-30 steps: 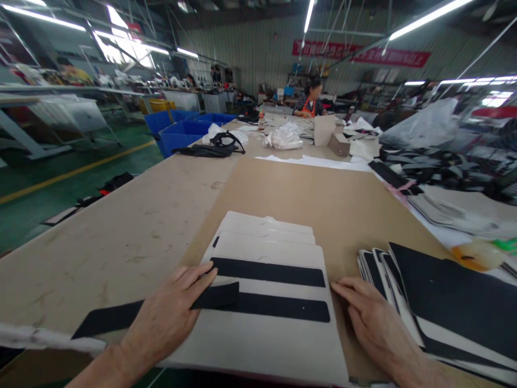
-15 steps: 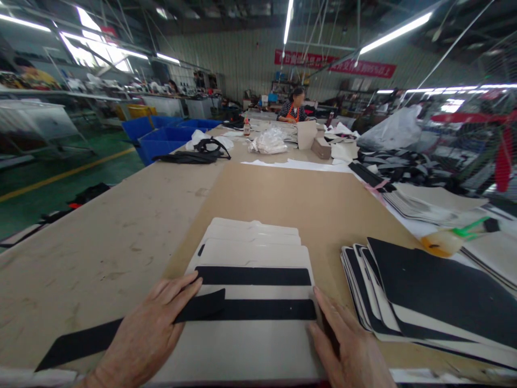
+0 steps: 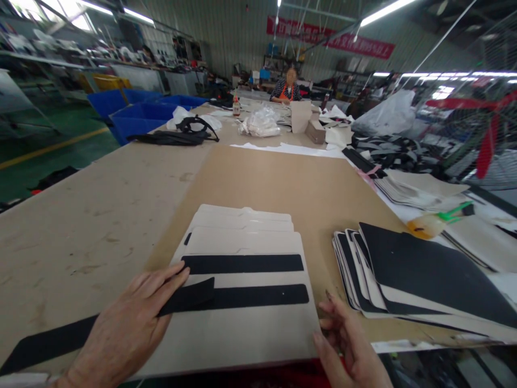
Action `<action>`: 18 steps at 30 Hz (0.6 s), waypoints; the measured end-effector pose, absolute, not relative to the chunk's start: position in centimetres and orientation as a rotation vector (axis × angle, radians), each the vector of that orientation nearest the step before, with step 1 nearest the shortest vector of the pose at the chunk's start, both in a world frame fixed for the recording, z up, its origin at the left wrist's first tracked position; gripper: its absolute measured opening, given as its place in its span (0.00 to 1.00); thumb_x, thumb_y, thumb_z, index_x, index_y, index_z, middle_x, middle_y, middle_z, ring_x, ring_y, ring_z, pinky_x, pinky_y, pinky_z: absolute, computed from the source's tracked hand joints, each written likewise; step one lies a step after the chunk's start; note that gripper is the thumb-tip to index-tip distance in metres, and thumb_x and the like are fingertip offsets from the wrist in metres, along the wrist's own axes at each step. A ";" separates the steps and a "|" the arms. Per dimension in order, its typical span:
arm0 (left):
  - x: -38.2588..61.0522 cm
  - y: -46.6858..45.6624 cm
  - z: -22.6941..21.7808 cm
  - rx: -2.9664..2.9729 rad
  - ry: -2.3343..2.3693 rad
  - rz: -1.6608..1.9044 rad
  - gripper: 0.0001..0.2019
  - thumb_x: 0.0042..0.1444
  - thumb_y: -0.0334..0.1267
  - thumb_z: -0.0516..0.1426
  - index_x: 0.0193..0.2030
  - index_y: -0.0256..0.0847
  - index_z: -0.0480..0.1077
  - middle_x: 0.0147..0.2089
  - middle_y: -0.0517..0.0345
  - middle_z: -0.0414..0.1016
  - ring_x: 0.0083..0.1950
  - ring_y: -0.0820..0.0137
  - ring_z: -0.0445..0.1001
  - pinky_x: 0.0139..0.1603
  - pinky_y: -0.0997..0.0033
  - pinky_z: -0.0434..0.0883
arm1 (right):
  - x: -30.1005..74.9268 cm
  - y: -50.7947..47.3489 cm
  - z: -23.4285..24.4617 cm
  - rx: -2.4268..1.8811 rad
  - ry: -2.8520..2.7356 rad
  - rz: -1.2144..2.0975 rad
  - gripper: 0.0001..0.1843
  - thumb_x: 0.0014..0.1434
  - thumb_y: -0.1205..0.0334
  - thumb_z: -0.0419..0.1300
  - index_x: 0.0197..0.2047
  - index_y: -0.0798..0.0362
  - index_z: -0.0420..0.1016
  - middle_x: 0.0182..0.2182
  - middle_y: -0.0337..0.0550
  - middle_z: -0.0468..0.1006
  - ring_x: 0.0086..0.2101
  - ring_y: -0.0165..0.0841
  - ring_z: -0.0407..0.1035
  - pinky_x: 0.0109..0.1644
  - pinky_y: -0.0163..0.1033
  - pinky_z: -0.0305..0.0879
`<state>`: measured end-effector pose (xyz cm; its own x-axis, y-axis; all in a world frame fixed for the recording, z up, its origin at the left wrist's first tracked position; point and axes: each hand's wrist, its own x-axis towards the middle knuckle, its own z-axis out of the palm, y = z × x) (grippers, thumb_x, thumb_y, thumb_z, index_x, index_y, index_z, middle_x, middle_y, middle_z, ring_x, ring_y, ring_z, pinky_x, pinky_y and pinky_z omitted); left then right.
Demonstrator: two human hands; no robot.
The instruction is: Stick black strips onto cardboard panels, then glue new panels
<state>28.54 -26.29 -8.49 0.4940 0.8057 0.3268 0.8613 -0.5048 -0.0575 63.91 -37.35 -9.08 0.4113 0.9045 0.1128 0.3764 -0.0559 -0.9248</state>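
Pale panels with black strips across them lie overlapped in a stack on the table before me. My left hand is closed around a loose black strip, its fingertips resting by the left edge of the stack. One end of that strip lies over the lower black band; the other trails out left past my wrist. The upper black band lies flat. My right hand is beside the stack's lower right edge, fingers loosely bent and apart from the thumb, whose tip is near the edge.
Black-and-pale panels are piled on the right, with a yellow container with a green handle behind. Farther back are a clear plastic bag, black straps, blue bins and a seated person. A red-bladed fan stands right.
My right hand has drawn back from the panels' right edge, its fingers now bent. My left hand stays on the strip. The whole view has shifted, with the table appearing higher and further left.
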 end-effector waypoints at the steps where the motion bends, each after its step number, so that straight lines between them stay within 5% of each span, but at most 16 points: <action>1: 28.5 -26.3 -8.4 -2.522 -1.416 -0.390 0.29 0.51 0.31 0.50 0.63 0.43 0.63 0.61 0.55 0.69 0.57 0.58 0.68 0.59 0.56 0.67 | 63.8 -37.1 -8.4 -1.581 -1.009 0.744 0.29 0.57 0.47 0.62 0.59 0.46 0.66 0.47 0.50 0.76 0.39 0.39 0.74 0.41 0.42 0.73; 9: 28.1 -26.2 -8.6 -2.492 -1.361 -0.429 0.30 0.50 0.31 0.51 0.63 0.45 0.63 0.61 0.58 0.70 0.57 0.59 0.69 0.59 0.59 0.66 | 63.8 -32.5 -3.0 -1.349 -0.549 1.244 0.32 0.47 0.46 0.71 0.49 0.48 0.65 0.33 0.38 0.75 0.29 0.32 0.71 0.31 0.36 0.68; 15: 27.3 -25.7 -9.3 -2.502 -1.333 -0.409 0.31 0.50 0.32 0.53 0.64 0.50 0.62 0.63 0.61 0.69 0.58 0.61 0.69 0.60 0.62 0.65 | 63.4 -31.2 -4.4 -1.380 -0.665 1.161 0.34 0.40 0.58 0.74 0.47 0.45 0.62 0.36 0.34 0.71 0.28 0.29 0.69 0.27 0.32 0.65; 18: 27.1 -25.9 -9.7 -2.513 -1.386 -0.450 0.31 0.51 0.33 0.52 0.64 0.51 0.62 0.63 0.61 0.69 0.58 0.61 0.69 0.62 0.61 0.63 | 63.5 -31.3 -4.2 -1.272 -0.653 1.195 0.36 0.41 0.59 0.73 0.51 0.45 0.62 0.42 0.39 0.73 0.36 0.33 0.73 0.35 0.36 0.70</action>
<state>27.13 -25.86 -9.73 0.5037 0.7776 0.3765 0.8504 -0.5231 -0.0572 63.55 -31.26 -4.17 0.3121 0.9222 -0.2284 -0.3058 -0.1301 -0.9432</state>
